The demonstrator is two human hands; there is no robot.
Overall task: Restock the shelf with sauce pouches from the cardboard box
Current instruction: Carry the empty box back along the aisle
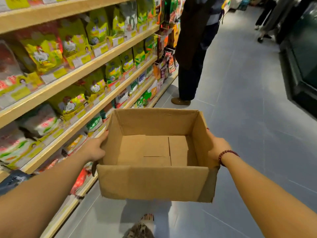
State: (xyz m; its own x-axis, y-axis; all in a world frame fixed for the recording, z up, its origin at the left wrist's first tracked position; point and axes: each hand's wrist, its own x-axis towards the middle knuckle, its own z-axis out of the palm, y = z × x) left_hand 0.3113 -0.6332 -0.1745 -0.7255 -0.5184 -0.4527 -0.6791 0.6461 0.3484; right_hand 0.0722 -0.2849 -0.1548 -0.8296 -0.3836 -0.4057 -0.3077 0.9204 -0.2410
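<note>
I hold an open brown cardboard box point(154, 182) in front of me above the aisle floor. Its inside is bare; only the folded bottom flaps show. My left hand point(93, 148) grips the box's left wall, and my right hand point(217, 148), with a bead bracelet at the wrist, grips the right wall. On my left runs the wooden shelf point(82, 70), its tiers filled with yellow-green, white and red pouches point(42, 52).
A person in dark clothes point(192, 48) stands in the aisle just beyond the box, beside the shelf. Another person's legs point(264, 19) are at the far right. A dark cabinet point(303, 62) lines the right side. Grey tiled floor point(248, 117) lies between.
</note>
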